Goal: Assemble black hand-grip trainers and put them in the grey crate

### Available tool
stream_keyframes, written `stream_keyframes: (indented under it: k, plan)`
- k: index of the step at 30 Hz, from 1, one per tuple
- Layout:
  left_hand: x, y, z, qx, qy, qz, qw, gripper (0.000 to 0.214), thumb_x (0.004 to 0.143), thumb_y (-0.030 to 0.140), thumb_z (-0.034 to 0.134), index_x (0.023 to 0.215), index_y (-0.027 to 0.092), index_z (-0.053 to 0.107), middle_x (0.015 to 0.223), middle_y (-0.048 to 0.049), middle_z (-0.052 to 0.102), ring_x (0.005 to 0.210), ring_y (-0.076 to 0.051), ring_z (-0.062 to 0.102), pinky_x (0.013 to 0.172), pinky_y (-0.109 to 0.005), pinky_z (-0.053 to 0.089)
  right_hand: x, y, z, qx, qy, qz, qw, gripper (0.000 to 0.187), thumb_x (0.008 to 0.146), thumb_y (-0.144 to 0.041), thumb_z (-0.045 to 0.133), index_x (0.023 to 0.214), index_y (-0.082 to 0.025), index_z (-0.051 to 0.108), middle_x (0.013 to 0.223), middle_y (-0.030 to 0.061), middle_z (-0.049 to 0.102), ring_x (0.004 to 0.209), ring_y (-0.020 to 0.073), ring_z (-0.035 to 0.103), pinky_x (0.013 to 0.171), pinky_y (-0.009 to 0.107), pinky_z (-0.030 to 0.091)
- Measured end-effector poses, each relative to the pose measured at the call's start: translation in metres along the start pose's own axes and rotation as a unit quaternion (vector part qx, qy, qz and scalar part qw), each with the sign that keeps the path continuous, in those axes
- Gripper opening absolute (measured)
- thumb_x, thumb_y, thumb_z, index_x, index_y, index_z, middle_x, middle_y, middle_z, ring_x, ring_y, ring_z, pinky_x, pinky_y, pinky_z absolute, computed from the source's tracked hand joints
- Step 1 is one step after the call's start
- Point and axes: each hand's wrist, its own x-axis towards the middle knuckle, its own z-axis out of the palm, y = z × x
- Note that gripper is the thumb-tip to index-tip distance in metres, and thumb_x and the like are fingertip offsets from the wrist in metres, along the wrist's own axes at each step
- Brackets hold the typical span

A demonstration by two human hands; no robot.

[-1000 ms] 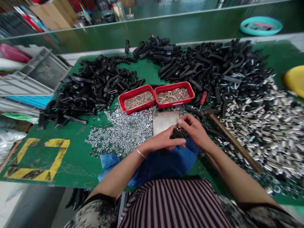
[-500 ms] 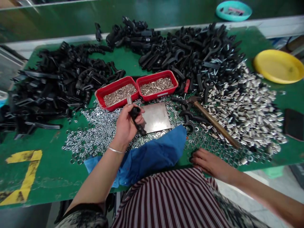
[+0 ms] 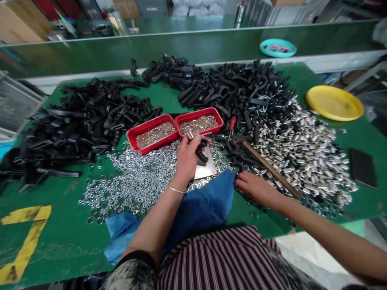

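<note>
My left hand (image 3: 187, 159) is closed round a black plastic handle with a metal sleeve on its upper end (image 3: 199, 150), held over the small steel plate (image 3: 204, 168). My right hand (image 3: 252, 188) lies on the green table beside the blue cloth (image 3: 205, 205), fingers curled low near scattered washers; what it touches I cannot make out. A hammer (image 3: 266, 165) with a wooden handle lies just right of the plate. Two red trays (image 3: 152, 133) (image 3: 199, 121) hold small metal pins.
Heaps of black plastic handles (image 3: 84, 117) (image 3: 236, 88) cover the back of the table. Metal sleeves (image 3: 305, 149) pile at the right, washers (image 3: 136, 177) at the left front. A yellow dish (image 3: 334, 102), a teal dish (image 3: 277, 47) and a dark pad (image 3: 363, 167) lie at the right.
My hands were together over the plate a second ago. The right hand dropped to the table edge, then slid forward by the cloth. The left hand moved right with the handle, over the plate.
</note>
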Motion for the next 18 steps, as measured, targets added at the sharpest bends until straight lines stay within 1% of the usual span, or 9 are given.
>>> stream_keyframes:
  k: [3,5,6,8,9,11,13,16,18]
  plan:
    - [-0.009,-0.004,-0.006,0.132,-0.016,0.009,0.991,0.022,0.096,0.043,0.059,0.090,0.022,0.062,0.082,-0.0009,0.070,0.064,-0.011,0.058,0.060,-0.024,0.045,-0.005,-0.009,-0.023,0.049,0.031,0.021,0.998,0.021,0.102,-0.020,0.045,0.099,-0.020,0.065,0.106,0.0118,0.065,0.096,0.0228,0.059,0.081,0.037,0.051]
    - [-0.013,-0.005,-0.009,0.187,-0.025,0.030,0.982,0.025,0.099,0.043,0.053,0.093,0.022,0.063,0.089,-0.0025,0.071,0.072,-0.013,0.062,0.068,-0.027,0.049,0.004,-0.014,-0.039,0.140,0.101,0.059,0.983,0.014,0.101,-0.023,0.049,0.102,-0.021,0.063,0.115,0.0113,0.065,0.104,0.0226,0.062,0.089,0.038,0.052]
    - [-0.013,-0.005,-0.011,0.204,-0.029,0.050,0.977,0.025,0.100,0.042,0.051,0.096,0.022,0.064,0.094,-0.0036,0.071,0.081,-0.015,0.064,0.076,-0.029,0.051,0.015,-0.017,-0.045,0.198,0.150,0.090,0.965,0.011,0.100,-0.027,0.053,0.103,-0.022,0.062,0.115,0.0105,0.066,0.105,0.0224,0.063,0.092,0.039,0.053]
    - [-0.013,-0.003,-0.012,0.232,-0.030,0.101,0.967,0.023,0.102,0.039,0.048,0.102,0.021,0.063,0.104,-0.0059,0.070,0.097,-0.017,0.064,0.091,-0.033,0.049,0.047,-0.023,-0.051,0.332,0.245,0.162,0.897,0.014,0.096,-0.033,0.061,0.106,-0.023,0.062,0.110,0.0083,0.068,0.100,0.0216,0.066,0.090,0.039,0.054]
    - [-0.012,-0.001,-0.013,0.246,-0.029,0.120,0.961,0.023,0.102,0.038,0.047,0.103,0.021,0.062,0.106,-0.0067,0.068,0.101,-0.018,0.063,0.095,-0.034,0.047,0.067,-0.027,-0.050,0.408,0.278,0.193,0.848,0.020,0.094,-0.036,0.064,0.109,-0.023,0.061,0.106,0.0072,0.069,0.093,0.0204,0.068,0.086,0.038,0.056]
    - [-0.010,0.000,-0.015,0.275,-0.026,0.132,0.952,0.022,0.103,0.038,0.046,0.102,0.020,0.059,0.104,-0.0071,0.065,0.100,-0.019,0.061,0.095,-0.034,0.046,0.106,-0.033,-0.043,0.559,0.274,0.206,0.755,0.028,0.092,-0.041,0.066,0.113,-0.022,0.062,0.100,0.0053,0.070,0.083,0.0171,0.068,0.079,0.035,0.058]
    - [-0.009,0.000,-0.018,0.299,-0.021,0.121,0.946,0.022,0.103,0.039,0.045,0.101,0.020,0.057,0.100,-0.0065,0.063,0.097,-0.019,0.060,0.093,-0.033,0.046,0.136,-0.037,-0.035,0.671,0.233,0.185,0.680,0.028,0.090,-0.044,0.068,0.104,-0.020,0.065,0.091,0.0030,0.069,0.075,0.0139,0.066,0.073,0.030,0.058]
    - [-0.007,-0.003,-0.023,0.316,-0.010,0.104,0.943,0.023,0.103,0.041,0.045,0.101,0.020,0.054,0.100,-0.0061,0.060,0.097,-0.019,0.059,0.091,-0.032,0.045,0.153,-0.040,-0.026,0.758,0.175,0.169,0.606,0.029,0.086,-0.045,0.073,0.090,-0.018,0.063,0.074,-0.0007,0.065,0.064,0.0109,0.062,0.064,0.026,0.055]
    - [-0.007,-0.004,-0.024,0.322,-0.005,0.096,0.942,0.023,0.103,0.041,0.045,0.102,0.020,0.054,0.100,-0.0061,0.060,0.096,-0.019,0.058,0.091,-0.032,0.045,0.151,-0.039,-0.025,0.777,0.147,0.171,0.588,0.031,0.084,-0.044,0.075,0.089,-0.018,0.061,0.073,-0.0008,0.065,0.063,0.0107,0.062,0.063,0.025,0.054]
